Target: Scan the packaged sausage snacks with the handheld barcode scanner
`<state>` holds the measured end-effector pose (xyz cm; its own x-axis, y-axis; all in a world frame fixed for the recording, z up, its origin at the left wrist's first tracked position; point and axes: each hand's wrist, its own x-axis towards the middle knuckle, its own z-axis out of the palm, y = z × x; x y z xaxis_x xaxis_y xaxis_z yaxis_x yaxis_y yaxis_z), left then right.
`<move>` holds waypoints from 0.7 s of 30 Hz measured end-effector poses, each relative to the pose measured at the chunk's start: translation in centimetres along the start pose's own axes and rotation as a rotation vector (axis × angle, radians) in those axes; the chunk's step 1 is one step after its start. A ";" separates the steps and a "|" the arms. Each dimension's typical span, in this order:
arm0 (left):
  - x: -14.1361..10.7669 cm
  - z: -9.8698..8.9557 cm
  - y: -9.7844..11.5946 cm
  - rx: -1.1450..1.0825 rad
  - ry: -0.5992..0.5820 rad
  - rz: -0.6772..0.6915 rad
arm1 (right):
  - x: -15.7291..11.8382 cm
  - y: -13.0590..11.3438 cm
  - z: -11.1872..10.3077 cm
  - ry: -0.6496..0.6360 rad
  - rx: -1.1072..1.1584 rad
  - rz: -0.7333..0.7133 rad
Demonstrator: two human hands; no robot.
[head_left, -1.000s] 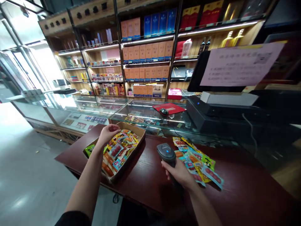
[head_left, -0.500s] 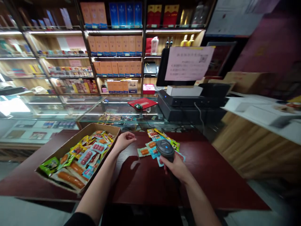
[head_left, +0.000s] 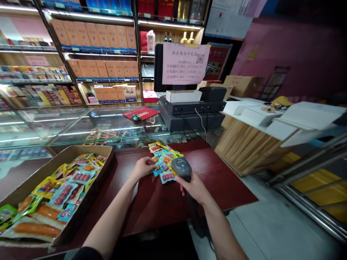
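Note:
A black barcode scanner (head_left: 181, 167) with a small blue light is gripped in my right hand (head_left: 195, 187), above the right side of a small pile of snack packets (head_left: 166, 172) on the dark red table (head_left: 151, 209). At the left edge of that pile is my left hand (head_left: 143, 167), its fingers curled together at a packet; whether they grip it is too small to tell. To the left stands an open cardboard box (head_left: 107, 159) holding many colourful packets of sausages.
Behind the table runs a glass display counter (head_left: 67, 126) with a red mat (head_left: 143, 113) and a mouse. A monitor bearing a pink paper sign (head_left: 184, 64) stands on a black cash drawer (head_left: 189, 121). White boxes (head_left: 257, 115) lie on the wooden counter at right.
The view has turned to the right, so the box and shelves sit further left. My left hand has moved from beside the box to the packet pile. The scanner remains in my right hand.

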<state>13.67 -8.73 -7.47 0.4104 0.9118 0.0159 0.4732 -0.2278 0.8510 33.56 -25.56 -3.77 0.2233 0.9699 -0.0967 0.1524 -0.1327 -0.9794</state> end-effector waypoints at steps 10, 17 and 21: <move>-0.3 2.0 0.1 0.550 0.066 0.137 | -0.1 0.9 -0.3 -0.034 -0.020 -0.017; -0.9 2.4 -0.2 0.277 0.106 0.077 | -0.8 0.6 0.3 -0.022 -0.014 0.028; -0.9 2.0 -0.7 -0.010 0.067 0.066 | -1.2 0.7 1.0 -0.037 -0.018 0.051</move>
<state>14.53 -10.03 -9.08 0.3877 0.9156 0.1068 0.4385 -0.2851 0.8523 32.44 -26.60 -4.53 0.1958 0.9686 -0.1530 0.1591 -0.1853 -0.9697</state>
